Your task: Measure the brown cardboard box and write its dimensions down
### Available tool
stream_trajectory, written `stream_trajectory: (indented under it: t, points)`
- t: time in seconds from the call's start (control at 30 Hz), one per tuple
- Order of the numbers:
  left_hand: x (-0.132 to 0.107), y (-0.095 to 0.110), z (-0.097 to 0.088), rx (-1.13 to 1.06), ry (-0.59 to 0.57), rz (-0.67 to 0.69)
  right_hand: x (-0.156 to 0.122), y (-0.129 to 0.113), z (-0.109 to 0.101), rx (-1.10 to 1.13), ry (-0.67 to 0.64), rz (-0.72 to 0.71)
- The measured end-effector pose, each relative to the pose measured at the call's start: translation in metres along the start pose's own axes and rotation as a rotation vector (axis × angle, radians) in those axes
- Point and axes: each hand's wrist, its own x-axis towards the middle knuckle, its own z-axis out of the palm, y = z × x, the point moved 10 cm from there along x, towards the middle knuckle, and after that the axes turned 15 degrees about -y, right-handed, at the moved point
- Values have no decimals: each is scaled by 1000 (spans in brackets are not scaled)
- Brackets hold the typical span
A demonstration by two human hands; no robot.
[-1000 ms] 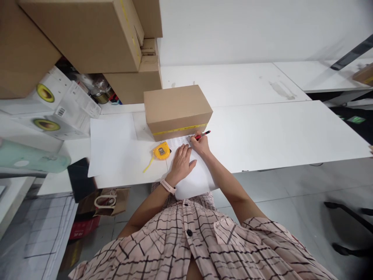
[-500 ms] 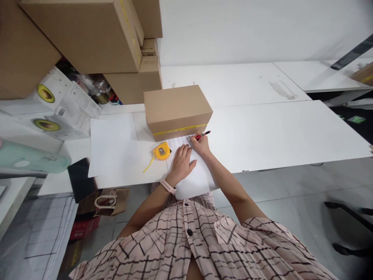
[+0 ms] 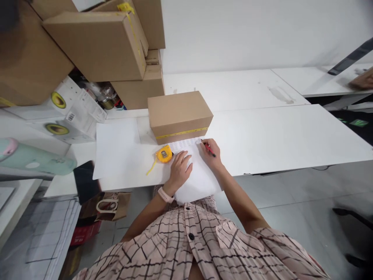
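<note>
My right hand [image 3: 212,153] is closed around a red and black pen [image 3: 210,149], over the upper right of a white sheet of paper [image 3: 196,179] with lines of writing along its top. Resting on the left part of that sheet is my left hand [image 3: 180,171], its fingers spread. Just left of it lies a yellow tape measure [image 3: 164,154] with a short length of tape pulled out. A closed cardboard box [image 3: 179,112] with yellow tape along its front stands directly behind the paper.
Large cardboard boxes [image 3: 96,48] are stacked at the back left, above white avocado-print boxes [image 3: 62,124]. Another blank paper [image 3: 116,149] lies on the white table [image 3: 268,140]. A green bottle [image 3: 35,157] and a dark tablet-like object [image 3: 86,182] are at the left.
My right hand has moved right along the written lines, and the pen now tilts the other way. My left hand has slid slightly down with fingers more spread. The whole view has shifted a little.
</note>
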Motion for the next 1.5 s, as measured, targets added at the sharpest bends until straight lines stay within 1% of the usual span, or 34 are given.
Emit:
stream_trajectory:
  t: [0.07, 0.13, 0.17, 0.2, 0.27, 0.33, 0.37, 0.4, 0.47, 0.57, 0.63, 0.7, 0.77, 0.8, 0.87, 0.93, 1.0, 1.03, 1.07, 1.1, 1.17, 1.2, 1.27, 1.33, 1.4, 1.5]
  points:
    - [-18, -11, -30, 12, 148, -44, -16, -3, 0, -255, -111, -42]
    - [-31, -32, -53, 52, 244, -144, -28, 0, 4, -435, -202, -40]
    - [-34, -44, -60, 64, 252, -197, -31, 2, 5, -486, -223, -29]
    - [-34, -57, -63, 63, 236, -242, -32, 4, 5, -514, -224, -15]
    - [-30, -79, -62, 26, 166, -301, -31, 2, 4, -520, -195, 9]
    - [-25, -92, -60, -38, 112, -337, -27, -7, 3, -470, -170, 7]
    - [-24, -94, -61, -80, 104, -355, -25, -14, 3, -416, -157, -3]
    - [-23, -94, -63, -136, 103, -365, -23, -23, 1, -334, -143, -14]
    - [-19, -83, -64, -303, 80, -327, -17, -39, 3, -73, -158, -26]
    - [-6, -49, -64, -576, -15, -152, -7, -62, 23, 441, -309, 6]
    - [3, -33, -68, -666, -48, -82, -2, -76, 33, 674, -382, 41]
    - [11, -25, -74, -714, -65, -63, 5, -83, 32, 768, -369, 69]
    - [18, -24, -85, -763, -72, -54, 17, -83, 21, 798, -324, 74]
    - [22, -27, -94, -783, -61, -53, 26, -82, 11, 803, -293, 69]
    - [28, -41, -120, -794, 3, -73, 51, -74, -15, 797, -201, 42]
    - [34, -65, -155, -769, 102, -110, 85, -60, -49, 767, -74, 10]
    - [41, -96, -192, -736, 215, -145, 123, -41, -79, 739, 52, 10]
    - [44, -113, -209, -727, 274, -174, 140, -30, -91, 729, 108, 34]
    - [47, -132, -223, -733, 322, -213, 156, -18, -98, 721, 154, 77]
    - [50, -150, -233, -746, 349, -263, 169, -6, -101, 711, 186, 131]
    - [56, -182, -242, -770, 333, -366, 187, 11, -98, 679, 209, 230]
    - [59, -194, -244, -775, 310, -406, 192, 16, -94, 655, 204, 270]
    - [65, -209, -244, -774, 254, -446, 197, 20, -80, 585, 157, 327]
    - [71, -215, -241, -776, 194, -449, 197, 18, -62, 508, 71, 366]
    - [77, -216, -236, -778, 131, -439, 195, 16, -47, 458, -20, 397]
    - [84, -215, -231, -777, 93, -424, 191, 15, -36, 440, -91, 419]
